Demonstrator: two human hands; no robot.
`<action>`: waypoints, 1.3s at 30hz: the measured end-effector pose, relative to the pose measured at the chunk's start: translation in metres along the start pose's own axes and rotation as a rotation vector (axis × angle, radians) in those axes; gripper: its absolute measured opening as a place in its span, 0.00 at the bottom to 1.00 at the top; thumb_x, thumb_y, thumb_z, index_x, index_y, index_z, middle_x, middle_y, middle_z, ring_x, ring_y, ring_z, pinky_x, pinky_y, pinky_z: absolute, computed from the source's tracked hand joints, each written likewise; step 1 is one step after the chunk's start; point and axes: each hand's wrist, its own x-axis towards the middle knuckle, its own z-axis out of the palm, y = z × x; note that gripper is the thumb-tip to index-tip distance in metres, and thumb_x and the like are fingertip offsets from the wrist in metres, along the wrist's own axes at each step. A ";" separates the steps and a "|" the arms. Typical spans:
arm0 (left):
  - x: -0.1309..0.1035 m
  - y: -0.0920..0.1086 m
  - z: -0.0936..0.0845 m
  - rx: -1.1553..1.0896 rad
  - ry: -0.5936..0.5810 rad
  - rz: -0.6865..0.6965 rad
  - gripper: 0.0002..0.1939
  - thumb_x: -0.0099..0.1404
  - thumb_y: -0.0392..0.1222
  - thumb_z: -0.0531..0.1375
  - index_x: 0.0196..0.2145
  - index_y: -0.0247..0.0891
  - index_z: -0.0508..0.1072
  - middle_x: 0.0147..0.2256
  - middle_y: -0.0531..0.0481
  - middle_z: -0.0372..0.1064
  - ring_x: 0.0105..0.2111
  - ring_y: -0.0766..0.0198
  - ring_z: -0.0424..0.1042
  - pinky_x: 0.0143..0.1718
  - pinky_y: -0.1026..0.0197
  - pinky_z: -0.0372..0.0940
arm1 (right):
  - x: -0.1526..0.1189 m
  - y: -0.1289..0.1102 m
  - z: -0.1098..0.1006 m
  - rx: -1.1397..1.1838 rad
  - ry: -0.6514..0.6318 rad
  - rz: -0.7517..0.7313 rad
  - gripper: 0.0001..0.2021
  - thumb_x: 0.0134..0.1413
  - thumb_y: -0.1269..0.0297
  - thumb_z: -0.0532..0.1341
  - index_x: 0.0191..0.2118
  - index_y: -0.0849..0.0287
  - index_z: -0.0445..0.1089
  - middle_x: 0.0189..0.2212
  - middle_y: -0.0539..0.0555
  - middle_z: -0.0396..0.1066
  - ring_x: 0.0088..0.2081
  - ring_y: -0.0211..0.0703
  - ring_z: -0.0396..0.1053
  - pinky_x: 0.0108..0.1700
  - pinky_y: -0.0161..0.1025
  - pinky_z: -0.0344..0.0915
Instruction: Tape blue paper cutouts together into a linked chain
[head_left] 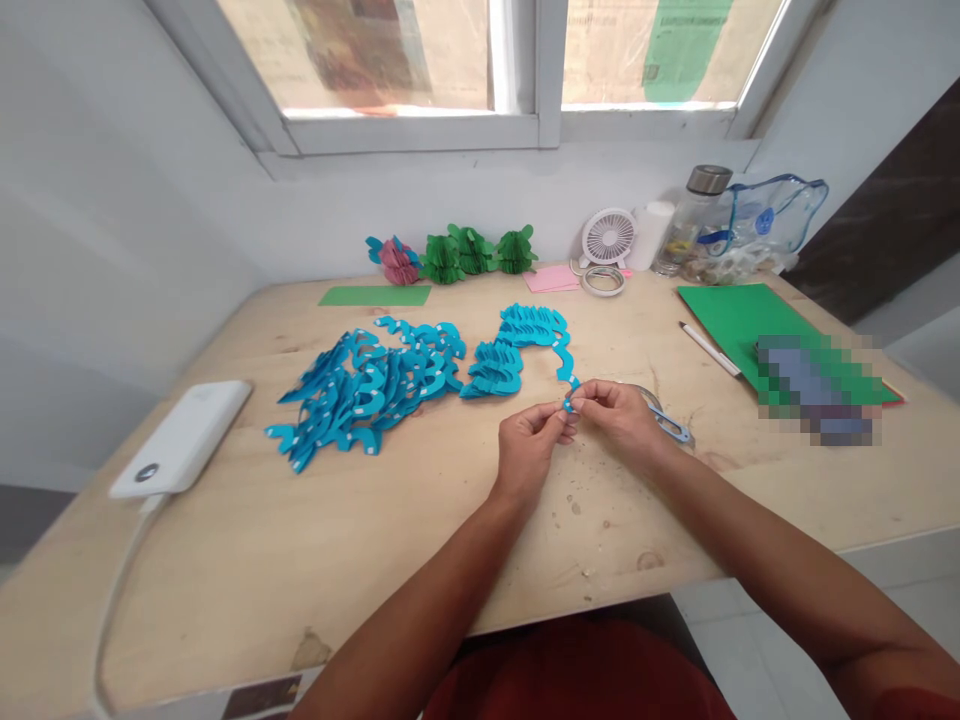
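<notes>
A blue folded paper strip (564, 362) with wavy edges runs down to my fingers from a pleated blue stack (534, 326). My left hand (531, 438) pinches its lower end. Opposite it, my right hand (616, 415) grips the same end between thumb and fingers. Another pleated blue bundle (493, 370) lies just left of the strip. Farther left spreads a large heap of cut blue paper pieces (382, 385), some bearing small white patches. Partly behind my right hand sits a light-blue cutter (670, 424).
Pleated green paper figures (474, 250) and a pink one (399, 262) stand along the wall. A small fan (608, 238), tape roll (603, 281) and glass bottle (686, 220) are at the back. Green sheets (739, 310) lie right; a white power bank (184, 440) with cable lies left.
</notes>
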 end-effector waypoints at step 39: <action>-0.001 -0.009 0.008 -0.145 0.075 0.012 0.08 0.49 0.40 0.64 0.27 0.32 0.78 0.22 0.50 0.71 0.23 0.69 0.67 0.29 0.64 0.66 | -0.002 0.003 0.009 0.001 0.116 -0.036 0.09 0.40 0.60 0.63 0.26 0.60 0.68 0.21 0.49 0.67 0.24 0.36 0.63 0.27 0.35 0.61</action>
